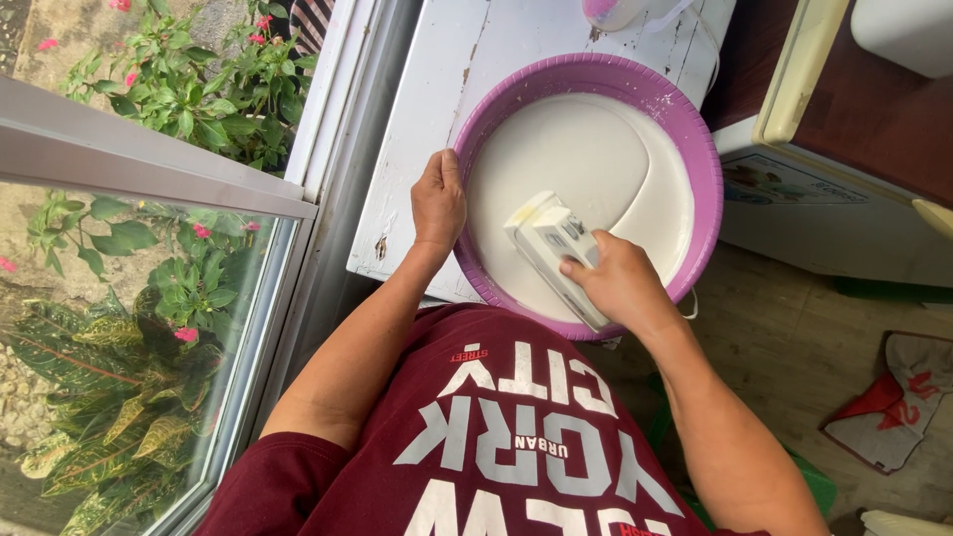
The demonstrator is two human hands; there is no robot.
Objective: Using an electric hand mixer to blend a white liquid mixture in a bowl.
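A large purple plastic basin (695, 129) holds smooth white batter (586, 169) and stands on a worn white table (447, 79). My left hand (438, 201) grips the basin's left rim. My right hand (617, 281) holds a cream-coloured electric hand mixer (549, 240) by its handle, over the near part of the batter. The beaters are hidden under the mixer body. A curved ridge shows in the batter surface at the right.
A window with a grey frame (149, 164) runs along the left, with green plants and pink flowers outside. A white cabinet (824, 208) stands to the right. A red and white cloth (893, 402) lies on the floor. A pink and white container (613, 12) sits at the table's far edge.
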